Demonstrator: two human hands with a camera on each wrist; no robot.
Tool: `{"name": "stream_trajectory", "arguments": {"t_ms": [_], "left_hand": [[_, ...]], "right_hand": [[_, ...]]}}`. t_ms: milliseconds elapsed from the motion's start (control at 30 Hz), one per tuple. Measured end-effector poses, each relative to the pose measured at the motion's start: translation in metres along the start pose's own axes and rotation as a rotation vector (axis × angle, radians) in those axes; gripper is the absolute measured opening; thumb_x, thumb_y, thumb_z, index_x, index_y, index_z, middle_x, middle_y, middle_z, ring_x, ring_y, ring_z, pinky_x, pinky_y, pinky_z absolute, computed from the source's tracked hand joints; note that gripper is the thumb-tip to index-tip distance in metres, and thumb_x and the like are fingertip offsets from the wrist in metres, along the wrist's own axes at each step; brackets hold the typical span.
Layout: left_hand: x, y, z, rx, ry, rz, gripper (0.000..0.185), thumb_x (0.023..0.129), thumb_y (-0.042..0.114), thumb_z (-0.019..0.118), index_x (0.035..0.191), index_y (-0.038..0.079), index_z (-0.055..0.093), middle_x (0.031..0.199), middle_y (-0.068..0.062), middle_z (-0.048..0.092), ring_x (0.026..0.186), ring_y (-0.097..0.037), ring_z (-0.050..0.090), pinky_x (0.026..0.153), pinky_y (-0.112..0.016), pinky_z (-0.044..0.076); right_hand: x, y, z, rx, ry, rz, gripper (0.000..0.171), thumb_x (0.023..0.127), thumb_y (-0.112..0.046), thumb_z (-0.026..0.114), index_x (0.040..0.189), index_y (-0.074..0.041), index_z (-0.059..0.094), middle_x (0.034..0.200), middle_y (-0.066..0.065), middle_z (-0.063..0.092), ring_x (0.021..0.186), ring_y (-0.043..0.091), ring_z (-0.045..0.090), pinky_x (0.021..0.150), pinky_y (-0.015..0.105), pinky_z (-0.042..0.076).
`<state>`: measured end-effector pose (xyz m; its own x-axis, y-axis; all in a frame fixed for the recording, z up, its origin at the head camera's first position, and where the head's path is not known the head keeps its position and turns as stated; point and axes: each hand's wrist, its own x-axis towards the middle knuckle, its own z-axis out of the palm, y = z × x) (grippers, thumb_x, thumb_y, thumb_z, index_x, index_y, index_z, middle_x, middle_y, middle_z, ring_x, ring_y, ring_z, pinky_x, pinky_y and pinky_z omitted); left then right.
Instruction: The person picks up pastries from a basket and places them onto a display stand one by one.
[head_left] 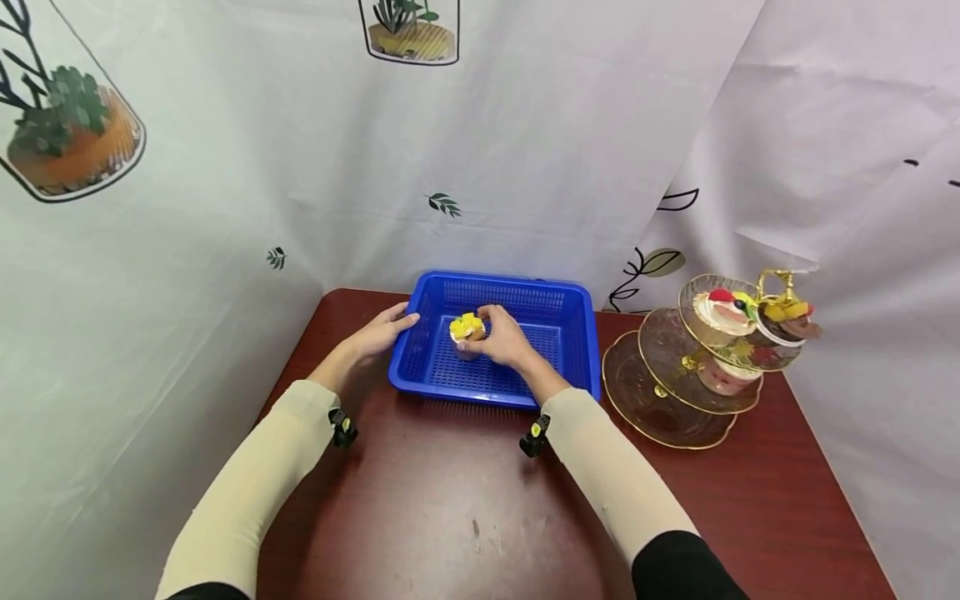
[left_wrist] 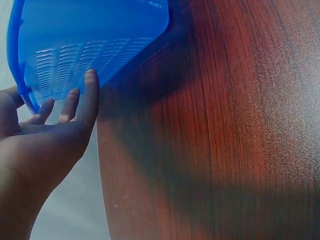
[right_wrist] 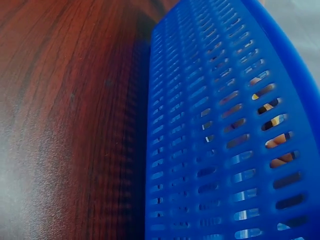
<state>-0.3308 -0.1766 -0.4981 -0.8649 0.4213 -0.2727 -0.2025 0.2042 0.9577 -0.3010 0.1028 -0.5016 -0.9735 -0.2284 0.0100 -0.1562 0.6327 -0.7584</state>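
- Gripping a small cupcake (head_left: 467,329) inside the blue basket (head_left: 570,350), the right hand (head_left: 506,337) curls its fingers round the cake and hides its lower half and wrapper.
- Only the cupcake's yellow topping shows clearly; through the basket's slotted wall in the right wrist view it is just yellow and skin-toned slivers.
- The left hand (head_left: 382,330) rests with straight, relaxed fingers (left_wrist: 91,95) against the basket's left wall, holding nothing.
- The basket sits at the far edge of the dark red surface (head_left: 450,508), near its middle.
- A tiered glass stand (head_left: 675,375) with more cakes stands near the far right corner; its lower cakes are hard to make out.
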Motion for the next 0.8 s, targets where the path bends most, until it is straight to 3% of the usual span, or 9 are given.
{"name": "stream_trajectory", "arguments": {"t_ms": [567,800], "left_hand": [[0.0002,-0.0005,-0.0007,0.014,-0.001,0.001,0.062,0.115,0.033,0.046,0.168,0.01,0.024,0.156,-0.023,0.049,0.138,-0.041,0.053,0.115,-0.054,0.044],[-0.001,0.0008,0.0003,0.011,-0.011,0.001,0.063,0.115,0.033,0.046,0.168,0.01,0.022,0.156,-0.024,0.048,0.138,-0.043,0.053,0.113,-0.053,0.046]], "right_hand": [[0.0005,0.0013,0.0044,-0.04,-0.056,0.024,0.08,0.088,-0.032,0.09,0.15,-0.001,0.05,0.15,0.019,0.053,0.14,0.036,0.05,0.117,0.051,0.041],[0.0028,0.0034,0.0064,-0.047,-0.073,0.028,0.088,0.084,-0.033,0.093,0.151,0.0,0.048,0.151,0.019,0.054,0.14,0.036,0.05,0.118,0.05,0.04]]}}
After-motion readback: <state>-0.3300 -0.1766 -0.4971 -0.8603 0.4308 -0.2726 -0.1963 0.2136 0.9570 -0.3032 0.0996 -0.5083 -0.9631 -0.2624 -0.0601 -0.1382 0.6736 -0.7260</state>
